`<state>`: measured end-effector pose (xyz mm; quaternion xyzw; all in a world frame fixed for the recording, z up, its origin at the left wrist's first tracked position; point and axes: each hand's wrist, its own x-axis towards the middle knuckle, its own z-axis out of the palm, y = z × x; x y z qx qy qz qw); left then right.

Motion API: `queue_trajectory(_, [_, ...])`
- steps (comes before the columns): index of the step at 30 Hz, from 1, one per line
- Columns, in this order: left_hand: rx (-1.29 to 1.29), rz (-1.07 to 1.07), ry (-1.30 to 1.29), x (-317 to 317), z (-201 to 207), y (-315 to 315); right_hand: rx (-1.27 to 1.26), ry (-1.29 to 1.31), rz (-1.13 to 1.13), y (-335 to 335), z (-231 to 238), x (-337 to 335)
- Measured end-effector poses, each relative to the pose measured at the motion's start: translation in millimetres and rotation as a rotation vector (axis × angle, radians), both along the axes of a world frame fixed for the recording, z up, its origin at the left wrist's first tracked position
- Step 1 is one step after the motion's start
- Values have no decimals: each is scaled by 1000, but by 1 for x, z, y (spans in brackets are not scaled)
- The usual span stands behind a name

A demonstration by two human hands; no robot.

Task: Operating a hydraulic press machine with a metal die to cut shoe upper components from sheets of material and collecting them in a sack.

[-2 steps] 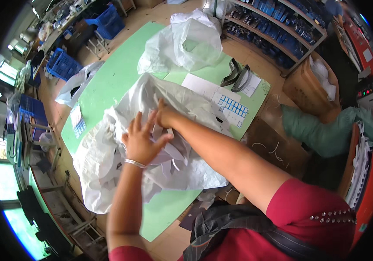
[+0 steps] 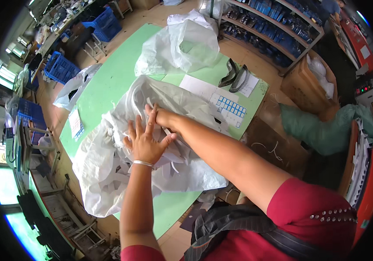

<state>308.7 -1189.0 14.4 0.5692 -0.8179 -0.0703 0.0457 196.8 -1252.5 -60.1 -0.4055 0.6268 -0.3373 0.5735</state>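
A large white plastic bag (image 2: 95, 174) lies open and crumpled across the green table, with loose white cut pieces (image 2: 175, 163) inside. My left hand (image 2: 148, 145), a silver bangle at its wrist, lies over the pieces with its fingers spread. Its fingertips cross in front of my right hand (image 2: 165, 119). The right hand reaches in from the right, fingers bent down among the white material near the bag's far side. Its fingertips are mostly covered, and what they hold cannot be made out.
On the green table (image 2: 117, 61) are another white bag (image 2: 173, 50), dark curved pieces (image 2: 234, 76) and printed sheets (image 2: 230, 106). A shelf rack (image 2: 273, 32) stands far right, near a cardboard box (image 2: 304, 85) and a green sack (image 2: 317, 128). Blue crates (image 2: 61, 67) stand left.
My left hand has shifted slightly right and nearer to me, its fingertips now overlapping the right hand. The right hand has moved a little left and down among the pieces.
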Motion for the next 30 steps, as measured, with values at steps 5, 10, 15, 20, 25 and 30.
queue_trajectory(5, [5, 33, 1, -6, -10, 9, 52, -946, -479, 0, -34, -39])
queue_trajectory(10, [57, 85, 18, -1, -15, 11, 29, -394, -730, 13, -33, -12])
queue_trajectory(15, [153, 92, 0, -6, -8, 7, 155, 519, -303, 28, -49, -28])
queue_trajectory(20, [348, 148, -139, -49, 18, -6, 12, 589, -246, 35, -33, -40])
queue_trajectory(25, [281, 188, -240, -61, 10, -3, -82, 691, -245, 42, -29, -59])
queue_trajectory(30, [235, 184, -236, -57, 1, -8, -145, -114, -700, 55, -13, -103])
